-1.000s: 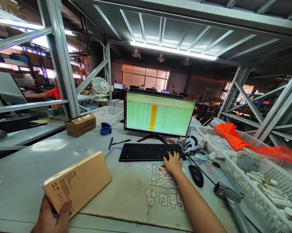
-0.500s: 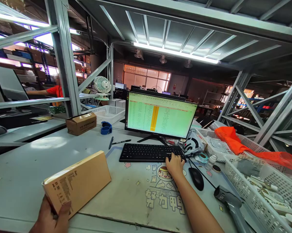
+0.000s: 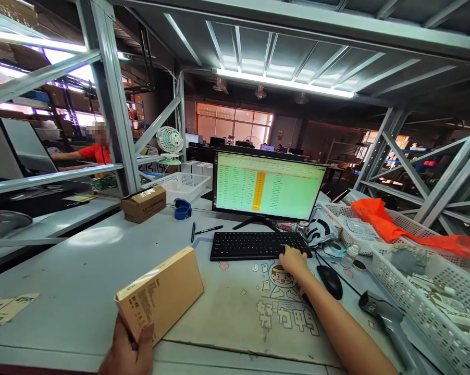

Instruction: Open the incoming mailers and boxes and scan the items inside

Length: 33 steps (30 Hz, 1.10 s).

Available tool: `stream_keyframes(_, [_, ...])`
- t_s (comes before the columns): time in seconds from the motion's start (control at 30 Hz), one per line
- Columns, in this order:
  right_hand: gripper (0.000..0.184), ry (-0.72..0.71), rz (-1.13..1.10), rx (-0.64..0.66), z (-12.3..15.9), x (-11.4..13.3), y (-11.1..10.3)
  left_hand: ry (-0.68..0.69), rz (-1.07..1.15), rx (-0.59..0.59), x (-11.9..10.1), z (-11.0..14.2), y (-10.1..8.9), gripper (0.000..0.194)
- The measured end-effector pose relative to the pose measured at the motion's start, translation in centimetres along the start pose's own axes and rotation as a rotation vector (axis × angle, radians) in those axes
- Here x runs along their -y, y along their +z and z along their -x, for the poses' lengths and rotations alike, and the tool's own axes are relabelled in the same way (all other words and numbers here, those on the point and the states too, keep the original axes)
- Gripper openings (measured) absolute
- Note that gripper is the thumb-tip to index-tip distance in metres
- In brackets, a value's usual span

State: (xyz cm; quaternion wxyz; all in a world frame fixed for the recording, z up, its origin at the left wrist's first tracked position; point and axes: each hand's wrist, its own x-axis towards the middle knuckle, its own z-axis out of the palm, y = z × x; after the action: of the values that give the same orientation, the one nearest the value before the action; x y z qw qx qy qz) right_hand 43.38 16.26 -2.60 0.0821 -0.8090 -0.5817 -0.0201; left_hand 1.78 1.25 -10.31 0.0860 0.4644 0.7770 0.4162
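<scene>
In the head view, the frame has been swung slightly leftward over the last second, so that more of the printed paper label is now shown at the lower left. The tan cardboard carton is still gripped at its near end by the left hand, with the thumb pressed on the printed face. It is held tilted at the lower left of centre, and has been brought a little nearer the black keyboard, though the two are apart. Whether the desk mat is touched by the carton cannot be told.

The right hand is kept at the keyboard's right end, right of centre; its fingers, spread a second ago, are now drawn closer together and bent over the keys. Nothing is seen to be held in it; which key is pressed cannot be made out. On the monitor, no clear change is seen in the spreadsheet, and its text is too small to be read. Keying therefore appears to be still in progress, with the carton kept ready in hand. The mouse and the barcode scanner, at the lower right, are left untouched.
</scene>
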Motion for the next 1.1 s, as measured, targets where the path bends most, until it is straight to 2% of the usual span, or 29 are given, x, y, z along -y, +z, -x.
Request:
stream_keyframes(0.13, [0.04, -0.032, -0.012, 0.035, 1.4, -1.1, 1.1, -0.014, -0.005, 0.007, 0.0, 0.1, -0.1, 0.072])
stream_keyframes(0.33, [0.053, -0.052, -0.032, -0.033, 1.2, -2.0, 1.3, -0.009, -0.021, 0.072, 0.3, -0.2, -0.3, 0.079])
stream_keyframes(0.5, [0.043, -0.118, -0.042, -0.09, -1.1, 0.8, 1.3, 0.015, -0.011, 0.031, 0.6, -0.3, 0.1, 0.081])
stream_keyframes(0.63, [0.05, -0.095, -0.056, -0.092, -3.8, 3.8, 1.9, 0.038, -0.015, 0.017, 0.7, -0.2, 0.2, 0.081])
stream_keyframes(0.73, [0.053, -0.079, -0.071, -0.046, -4.8, 4.3, 2.0, 0.032, -0.016, 0.045, 1.2, -0.4, 0.4, 0.083])
stream_keyframes(0.8, [0.056, -0.074, -0.069, -0.024, -4.5, 3.4, 2.0, 0.028, 0.002, 0.044, 1.7, -0.5, 0.6, 0.084])
stream_keyframes(0.9, [0.059, -0.06, -0.034, -0.017, -2.7, 0.8, 2.2, 0.022, 0.031, 0.037, 2.0, -0.6, 0.8, 0.085])
stream_keyframes(1.0, [0.057, -0.083, 0.01, 0.005, -0.5, -1.6, 2.8, 0.021, 0.022, 0.046, 1.7, -0.5, 0.7, 0.086])
stream_keyframes(1.1, [0.056, -0.127, 0.04, -0.004, 0.7, -2.8, 3.3, 0.025, 0.023, 0.049, 1.3, -0.4, 0.5, 0.086])
